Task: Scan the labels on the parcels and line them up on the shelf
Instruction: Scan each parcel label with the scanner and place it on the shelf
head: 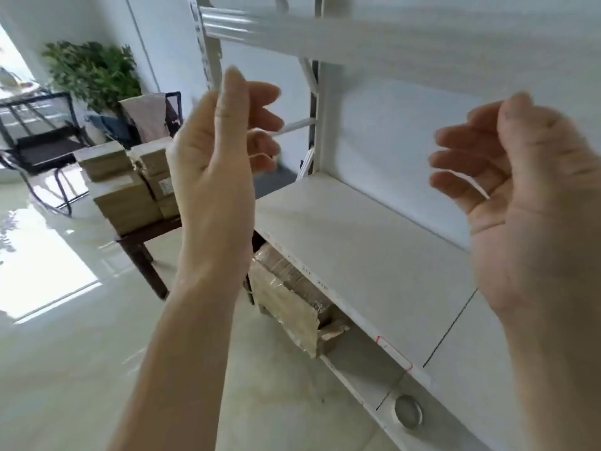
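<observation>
Head view: tan cardboard parcels (126, 187) (some labelled) stacked on a table (153, 227).

Walls (162, 34) were plain white and the floor (81, 369) was glossy pale tile, with a big bright patch of daylight (45, 275) spilling across it from the left. A leafy green plant (94, 73) stood back in the corner, right behind a black-framed chair (42, 131). Another chair (153, 115) had some cloth draped over it. Closer in sat a dark wooden table (146, 236). Everything looked a bit blurry.
</observation>
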